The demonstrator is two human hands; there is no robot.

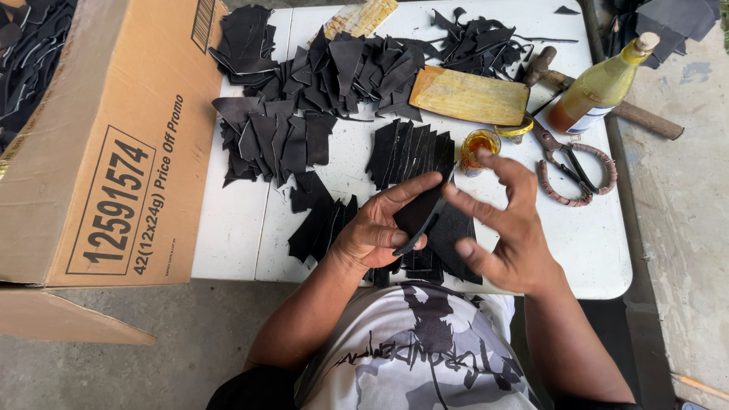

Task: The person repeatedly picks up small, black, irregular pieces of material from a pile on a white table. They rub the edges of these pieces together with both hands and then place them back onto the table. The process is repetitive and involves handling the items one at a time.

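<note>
My left hand (377, 228) pinches a curved black leather piece (420, 212) between thumb and fingers, just above the near edge of the white table (228, 228). My right hand (503, 222) hovers beside it with fingers spread, its fingertips close to the piece's right edge and holding nothing. Under both hands lies a stack of black leather pieces (448, 243). A small glass jar of amber liquid (479, 146) stands just beyond my right hand.
Piles of cut black leather pieces (334, 76) cover the far table. A wooden block (469, 96), a bottle of amber liquid (596, 87), a hammer (607, 102) and wrapped-handle scissors (573, 171) lie at right. A large cardboard box (114, 137) stands left.
</note>
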